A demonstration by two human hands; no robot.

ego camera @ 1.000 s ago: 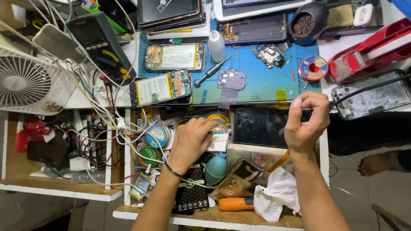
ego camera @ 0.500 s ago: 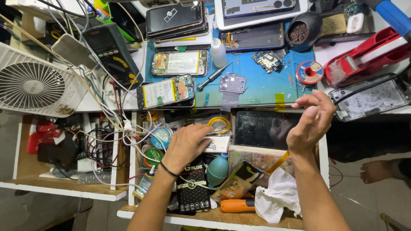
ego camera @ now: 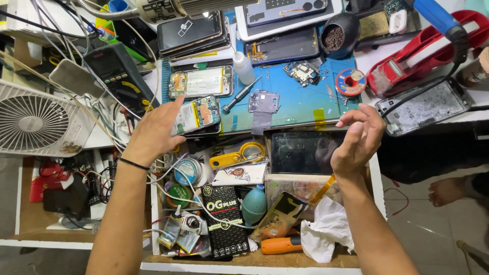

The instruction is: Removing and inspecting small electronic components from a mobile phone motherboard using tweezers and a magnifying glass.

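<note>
A crowded repair table (ego camera: 300, 109) above an open drawer. The left hand (ego camera: 155, 130) reaches, fingers spread and empty, for an opened phone (ego camera: 197, 114). The right hand (ego camera: 356, 140) pinches a dark glass screen (ego camera: 300, 152) by its edge; next, the left hand likely needs a careful grip on the phone.

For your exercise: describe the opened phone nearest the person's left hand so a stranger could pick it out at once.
Start at the blue work mat. At its near left corner lies the opened phone, right by the left hand. Unlike the opened phone behind it, it lies tilted, overhanging the mat's edge.
</note>
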